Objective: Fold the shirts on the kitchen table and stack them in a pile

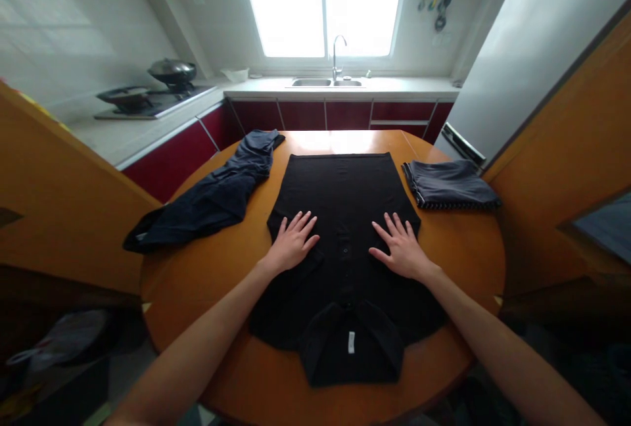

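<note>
A black collared shirt (340, 189) lies spread flat on the round wooden table (207, 281), collar toward me, buttons down its middle. My left hand (292, 242) rests flat on the shirt's left side, fingers spread. My right hand (401, 247) lies flat on the shirt's right side, fingers apart. Neither hand holds anything.
A crumpled dark blue garment (211, 196) lies on the table's left. A folded grey garment (451, 184) sits at the right. Behind are a counter with a sink (325, 82), a stove with a wok (172, 72), and a refrigerator (522, 51) at right.
</note>
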Motion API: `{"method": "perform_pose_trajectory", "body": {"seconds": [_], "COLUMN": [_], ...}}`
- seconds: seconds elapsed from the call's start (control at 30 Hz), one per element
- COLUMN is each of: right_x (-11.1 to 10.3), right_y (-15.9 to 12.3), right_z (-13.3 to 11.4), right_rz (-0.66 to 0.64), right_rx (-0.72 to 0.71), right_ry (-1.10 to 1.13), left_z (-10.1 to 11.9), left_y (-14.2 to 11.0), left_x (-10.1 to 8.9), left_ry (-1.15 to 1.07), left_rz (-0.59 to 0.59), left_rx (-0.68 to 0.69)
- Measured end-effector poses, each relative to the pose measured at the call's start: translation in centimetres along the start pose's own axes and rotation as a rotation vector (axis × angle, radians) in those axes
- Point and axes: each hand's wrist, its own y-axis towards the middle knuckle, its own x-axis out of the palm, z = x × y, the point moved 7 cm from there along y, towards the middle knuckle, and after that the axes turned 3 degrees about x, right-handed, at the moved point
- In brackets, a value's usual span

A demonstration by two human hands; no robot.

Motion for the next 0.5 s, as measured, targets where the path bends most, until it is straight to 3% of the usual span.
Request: {"method": "perform_pose_trajectory", "body": {"seconds": [0.5], "right_x": [0.1], "right_y": [-0.08], "right_z": [-0.46], "right_rz": [-0.033], "right_rx": [-0.048], "right_ry": [-0.04], "left_z": [-0.02], "left_y": [0.17], "left_x": [0.11], "left_ry": [0.076], "left_rz": [-0.057], "left_rx": [-0.036]}}
